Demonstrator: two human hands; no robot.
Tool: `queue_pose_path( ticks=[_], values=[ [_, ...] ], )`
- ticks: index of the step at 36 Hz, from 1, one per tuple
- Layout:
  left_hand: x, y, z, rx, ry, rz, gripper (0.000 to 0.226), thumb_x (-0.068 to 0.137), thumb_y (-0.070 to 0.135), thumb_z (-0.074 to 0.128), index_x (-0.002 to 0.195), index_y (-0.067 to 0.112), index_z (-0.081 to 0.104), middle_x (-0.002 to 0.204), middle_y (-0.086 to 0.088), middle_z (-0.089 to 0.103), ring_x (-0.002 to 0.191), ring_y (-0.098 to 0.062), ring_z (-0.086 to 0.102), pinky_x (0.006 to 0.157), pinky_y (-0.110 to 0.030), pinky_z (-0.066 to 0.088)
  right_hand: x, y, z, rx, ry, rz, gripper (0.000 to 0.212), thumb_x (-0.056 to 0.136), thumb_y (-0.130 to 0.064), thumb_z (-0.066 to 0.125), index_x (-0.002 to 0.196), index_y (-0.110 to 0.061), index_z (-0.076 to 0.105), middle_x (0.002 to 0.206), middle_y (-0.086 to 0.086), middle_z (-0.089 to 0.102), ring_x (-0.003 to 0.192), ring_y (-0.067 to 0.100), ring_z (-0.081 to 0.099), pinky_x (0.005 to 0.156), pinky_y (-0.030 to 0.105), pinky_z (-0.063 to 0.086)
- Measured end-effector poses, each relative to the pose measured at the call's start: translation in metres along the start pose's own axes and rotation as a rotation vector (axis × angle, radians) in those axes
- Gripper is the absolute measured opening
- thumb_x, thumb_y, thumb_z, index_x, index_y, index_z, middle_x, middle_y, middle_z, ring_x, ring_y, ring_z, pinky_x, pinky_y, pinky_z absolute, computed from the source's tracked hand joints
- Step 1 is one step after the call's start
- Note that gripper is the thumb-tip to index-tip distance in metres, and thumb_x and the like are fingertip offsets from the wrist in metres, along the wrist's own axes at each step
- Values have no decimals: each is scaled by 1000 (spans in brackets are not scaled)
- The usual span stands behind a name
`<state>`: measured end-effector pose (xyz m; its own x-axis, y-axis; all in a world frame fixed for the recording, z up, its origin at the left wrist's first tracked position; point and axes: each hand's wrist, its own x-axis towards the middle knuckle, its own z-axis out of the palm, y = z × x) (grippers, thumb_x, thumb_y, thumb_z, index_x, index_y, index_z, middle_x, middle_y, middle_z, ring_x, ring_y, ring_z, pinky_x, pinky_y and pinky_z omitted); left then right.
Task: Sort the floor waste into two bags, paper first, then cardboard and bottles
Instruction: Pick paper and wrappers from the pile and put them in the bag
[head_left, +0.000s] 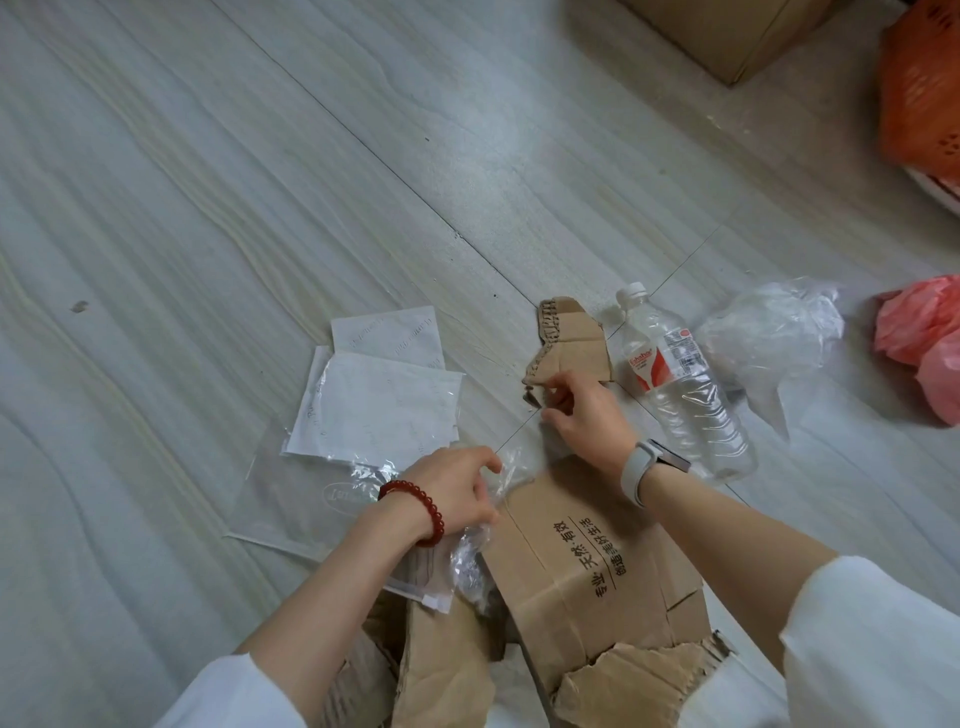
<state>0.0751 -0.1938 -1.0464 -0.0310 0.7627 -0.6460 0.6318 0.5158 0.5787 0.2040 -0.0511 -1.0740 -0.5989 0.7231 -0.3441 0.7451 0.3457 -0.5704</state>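
My left hand (457, 493), with a red bead bracelet, grips the crinkled edge of a clear plastic bag (470, 561) beside a large printed cardboard piece (576, 571). My right hand (584, 415), with a white watch, pinches the lower edge of a small torn cardboard scrap (569, 345) lying on the floor. Several white paper sheets (379, 395) lie to the left of it. A clear plastic bottle (680, 379) with a red and white label lies to the right.
A flat clear zip bag (301, 499) lies under my left wrist. A crumpled clear bag (769, 338) and a pink bag (930, 343) sit at the right. A cardboard box (727, 36) and an orange basket (919, 88) stand at the far right. More torn cardboard (634, 680) lies near me.
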Motion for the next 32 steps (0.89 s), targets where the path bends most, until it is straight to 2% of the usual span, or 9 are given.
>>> queue_pose_path(
  ticks=[4, 7, 10, 15, 19, 22, 24, 27, 32],
  values=[
    [4, -4, -3, -86, 80, -35, 28, 83, 17, 61, 111, 21, 58, 81, 9, 63, 86, -11, 62, 86, -30, 51, 7, -3, 8, -90, 13, -18, 30, 84, -22, 63, 113, -20, 55, 104, -2, 50, 99, 19, 49, 79, 31, 43],
    [3, -9, -9, -186, 169, -57, 21, 84, 15, 59, 104, 20, 61, 72, 10, 58, 72, -6, 57, 73, -22, 48, 8, -8, 11, -103, 37, 2, 24, 84, -24, 63, 107, -21, 56, 100, -4, 48, 98, 18, 47, 81, 36, 45],
    [3, -15, -12, -256, 255, -73, 19, 84, 14, 57, 101, 20, 64, 69, 9, 56, 65, -3, 51, 62, -16, 42, 6, -8, 12, -104, 68, -4, 20, 84, -24, 62, 102, -19, 56, 96, -6, 47, 97, 18, 47, 79, 34, 45],
    [3, -19, -13, -365, 347, -103, 12, 85, 14, 58, 95, 20, 63, 63, 10, 52, 64, -3, 50, 59, -15, 40, 5, -7, 14, -106, 82, 5, 15, 87, -23, 60, 98, -13, 61, 103, 1, 54, 98, 18, 46, 81, 32, 43],
    [4, -16, -11, -405, 354, -99, 11, 86, 13, 57, 92, 20, 62, 61, 10, 51, 62, -3, 49, 60, -17, 40, 5, -6, 16, -79, 81, 33, 12, 88, -24, 58, 92, -13, 63, 99, -1, 54, 95, 15, 46, 79, 31, 42],
    [4, -16, -10, -429, 366, -90, 8, 85, 14, 59, 88, 21, 62, 64, 9, 54, 65, -4, 51, 60, -15, 40, 5, -8, 13, 140, 110, 106, 8, 88, -20, 58, 82, -15, 60, 90, -1, 58, 86, 15, 52, 74, 26, 43],
    [3, -17, -11, -455, 372, -85, 6, 85, 16, 62, 82, 21, 63, 73, 7, 60, 71, -5, 54, 65, -14, 42, 5, -11, 9, 343, 146, 165, 15, 88, -13, 57, 73, -17, 54, 75, -4, 56, 72, 11, 52, 64, 18, 40],
    [1, -17, -11, -524, 411, -55, 12, 85, 16, 63, 76, 23, 62, 78, 6, 63, 75, -8, 57, 73, -19, 46, 5, -12, 3, 429, 168, 215, 26, 88, -10, 55, 65, -21, 47, 64, -6, 50, 61, 8, 46, 54, 13, 37],
    [-4, -7, -15, -866, 507, -2, 17, 89, 3, 55, 76, 14, 59, 63, -3, 56, 54, -8, 55, 55, -16, 49, 0, -13, -4, 527, 91, 286, 19, 88, -9, 55, 71, -17, 50, 65, 0, 54, 59, 15, 51, 51, 22, 45]
  ],
)
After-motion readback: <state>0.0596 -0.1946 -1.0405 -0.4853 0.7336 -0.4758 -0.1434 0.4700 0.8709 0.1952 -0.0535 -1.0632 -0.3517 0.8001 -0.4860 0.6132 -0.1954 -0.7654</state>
